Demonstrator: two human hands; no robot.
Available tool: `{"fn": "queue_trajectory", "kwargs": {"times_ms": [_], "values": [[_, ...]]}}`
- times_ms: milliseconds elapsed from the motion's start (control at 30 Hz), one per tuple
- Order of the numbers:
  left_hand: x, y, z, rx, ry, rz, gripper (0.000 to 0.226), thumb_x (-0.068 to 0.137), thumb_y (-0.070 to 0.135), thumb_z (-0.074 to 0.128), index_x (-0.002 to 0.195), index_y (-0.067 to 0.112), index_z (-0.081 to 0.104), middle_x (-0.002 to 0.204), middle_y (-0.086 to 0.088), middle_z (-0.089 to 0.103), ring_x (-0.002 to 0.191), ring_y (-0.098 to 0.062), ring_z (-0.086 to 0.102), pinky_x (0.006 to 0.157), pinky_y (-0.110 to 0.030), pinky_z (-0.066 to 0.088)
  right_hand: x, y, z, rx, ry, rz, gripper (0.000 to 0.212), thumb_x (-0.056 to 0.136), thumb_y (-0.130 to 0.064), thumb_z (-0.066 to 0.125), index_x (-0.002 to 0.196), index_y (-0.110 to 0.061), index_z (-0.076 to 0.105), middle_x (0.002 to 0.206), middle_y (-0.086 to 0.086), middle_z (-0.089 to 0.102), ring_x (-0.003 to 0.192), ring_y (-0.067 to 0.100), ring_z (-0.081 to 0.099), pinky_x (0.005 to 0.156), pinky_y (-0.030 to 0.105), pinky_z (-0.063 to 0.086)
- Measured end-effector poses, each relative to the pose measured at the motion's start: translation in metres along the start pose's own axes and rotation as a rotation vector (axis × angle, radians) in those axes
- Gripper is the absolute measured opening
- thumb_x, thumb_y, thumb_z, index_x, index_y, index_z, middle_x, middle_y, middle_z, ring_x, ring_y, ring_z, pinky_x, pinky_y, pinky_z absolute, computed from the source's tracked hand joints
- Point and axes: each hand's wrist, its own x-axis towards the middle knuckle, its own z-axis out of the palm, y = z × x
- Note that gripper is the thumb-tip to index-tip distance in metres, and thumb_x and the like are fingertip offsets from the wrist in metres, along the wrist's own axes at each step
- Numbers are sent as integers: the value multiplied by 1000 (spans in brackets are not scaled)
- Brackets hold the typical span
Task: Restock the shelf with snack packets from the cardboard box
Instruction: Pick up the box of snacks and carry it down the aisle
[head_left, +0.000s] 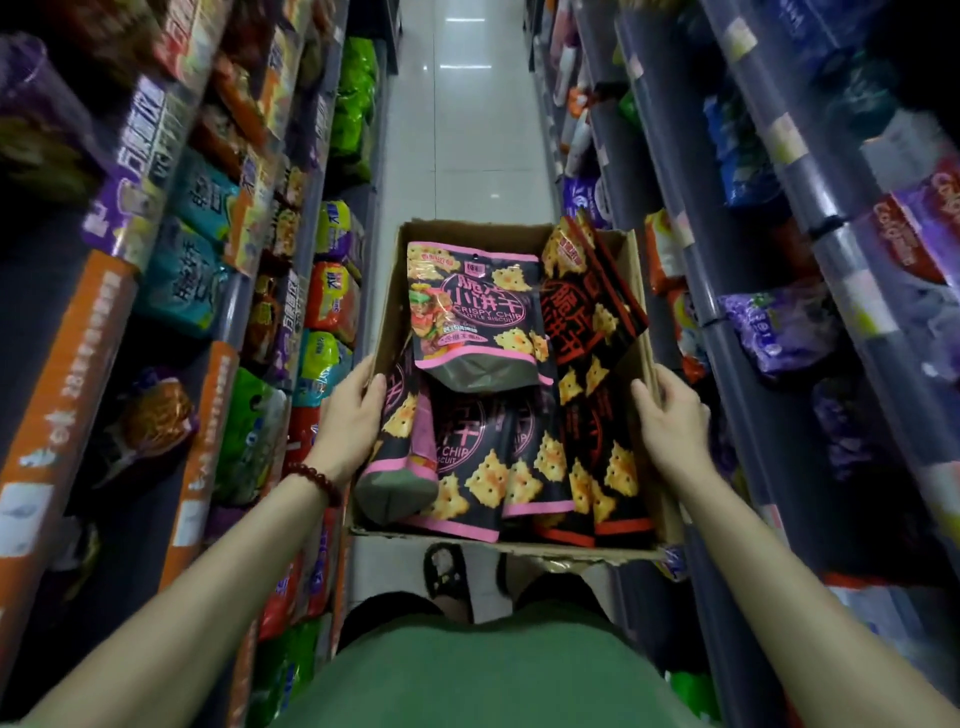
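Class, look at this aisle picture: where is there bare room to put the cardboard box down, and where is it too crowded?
Free: the pale tiled floor running down the aisle beyond the cardboard box, bordered by the left shelves and right shelves. Crowded: both shelf runs look packed with packets, and the box itself is full of black snack packets. The left hand and right hand grip its side walls.

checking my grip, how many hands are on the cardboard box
2. The left hand grips the left wall of the cardboard box, thumb inside. The right hand grips the right wall. Fingers on the outside of the walls are partly hidden.
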Motion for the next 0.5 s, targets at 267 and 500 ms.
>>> {"fn": "queue_trajectory", "kwargs": {"times_ms": [267,500], "values": [[122,18,37,-56,15,-87,38,99,20,40,135,22,48,125,4,61,113,-20,58,97,-38,46,147,-19,31,14,-91,-5,30,96,-24,49,122,-12,60,102,2,67,98,22,61,80,30,42],[217,12,70,-108,6,-129,39,99,21,38,137,17,46,132,-1,57,120,-16,53,105,-40,41,248,-29,61,-51,-121,-55,29,97,-23,48,121,-12,60,102,-2,65,96,13,57,77,22,35]]}}
